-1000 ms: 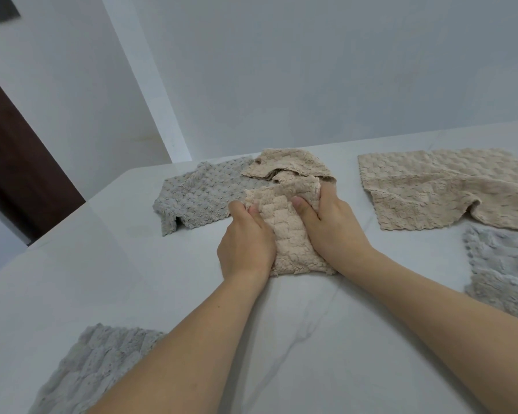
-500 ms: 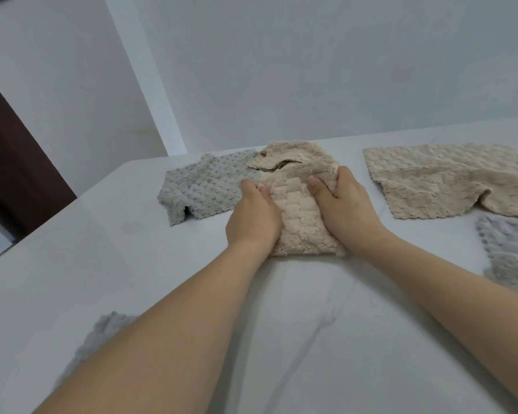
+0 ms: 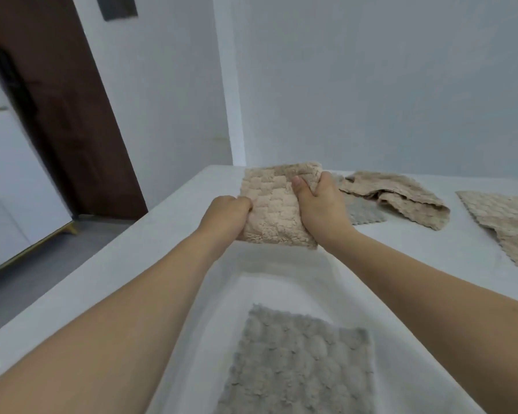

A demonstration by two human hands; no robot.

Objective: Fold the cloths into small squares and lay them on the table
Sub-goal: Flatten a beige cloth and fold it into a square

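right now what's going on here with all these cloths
A person is folding cloths on a white table. Both hands hold a folded beige cloth just above the table: the left hand grips its left edge, the right hand its right edge, thumb on top. A folded grey cloth lies flat nearer the person. Farther back lie a crumpled beige cloth, a grey cloth partly hidden behind the right hand, and another beige cloth at the right edge.

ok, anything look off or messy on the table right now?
Only the beige cloth behind the right hand: crumpled, lying partly over a gray cloth, not yet squared. The folded beige cloth held in both hands looks tidy.
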